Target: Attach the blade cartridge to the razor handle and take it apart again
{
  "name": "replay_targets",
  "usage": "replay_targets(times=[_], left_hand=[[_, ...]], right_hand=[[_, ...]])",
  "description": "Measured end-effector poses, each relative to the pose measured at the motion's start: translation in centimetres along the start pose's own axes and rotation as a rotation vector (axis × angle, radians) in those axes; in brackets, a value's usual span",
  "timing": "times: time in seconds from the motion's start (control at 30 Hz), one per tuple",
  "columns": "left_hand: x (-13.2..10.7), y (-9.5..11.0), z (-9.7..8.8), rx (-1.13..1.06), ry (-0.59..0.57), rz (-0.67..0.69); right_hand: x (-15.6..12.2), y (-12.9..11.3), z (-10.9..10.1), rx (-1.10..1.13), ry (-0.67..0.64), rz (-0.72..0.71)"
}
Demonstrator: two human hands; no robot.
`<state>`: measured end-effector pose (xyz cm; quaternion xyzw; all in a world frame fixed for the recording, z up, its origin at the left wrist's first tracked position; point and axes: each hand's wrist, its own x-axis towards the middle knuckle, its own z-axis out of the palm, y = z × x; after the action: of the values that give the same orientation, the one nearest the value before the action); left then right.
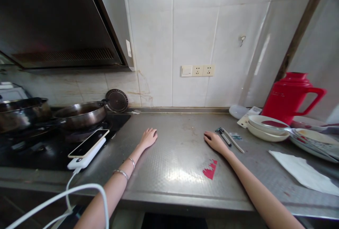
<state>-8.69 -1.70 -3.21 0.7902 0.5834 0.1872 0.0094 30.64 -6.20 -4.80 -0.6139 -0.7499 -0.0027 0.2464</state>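
My left hand (149,138) rests palm down on the metal counter (177,186), holding nothing, its fingers loosely stretched. On the right, my right hand (215,142) also lies on the counter with nothing in it, thumb and fingers a little apart. Just beside it lie a slim grey tool (225,138) with a dark end, perhaps a craft knife, and a thin white stick (233,140). A small clear packet (235,136) with bluish contents sits past them. Between my forearms, nearer the right one, is a flat red piece of paper (211,170) with a jagged cut edge.
Left, a phone (90,143) lies on a white power bank (87,156) with a cable, near pans (82,114) on the black stove (53,154). Right stand a red thermos jug (287,96), stacked bowls (267,133), plates (315,144) and a white tissue (304,172).
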Motion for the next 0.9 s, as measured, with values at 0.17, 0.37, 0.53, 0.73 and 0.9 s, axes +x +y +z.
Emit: replay_targets(times=[0.17, 0.37, 0.53, 0.73, 0.9], left_hand=[[0.0, 0.0, -0.1, 0.027, -0.004, 0.003], [-0.1, 0.2, -0.5, 0.008, -0.008, 0.014], [-0.2, 0.3, -0.8, 0.038, -0.036, 0.006], [0.0, 0.1, -0.5, 0.068, -0.035, 0.0], [0.1, -0.1, -0.4, 0.077, -0.031, 0.009]], right_hand=[[0.0, 0.0, -0.1, 0.004, -0.002, -0.004], [-0.1, -0.1, -0.1, 0.014, 0.01, 0.006], [-0.1, -0.3, -0.3, -0.007, 0.012, 0.005], [0.0, -0.5, -0.5, 0.009, 0.06, 0.018], [0.2, 0.9, -4.6, -0.019, 0.306, 0.295]])
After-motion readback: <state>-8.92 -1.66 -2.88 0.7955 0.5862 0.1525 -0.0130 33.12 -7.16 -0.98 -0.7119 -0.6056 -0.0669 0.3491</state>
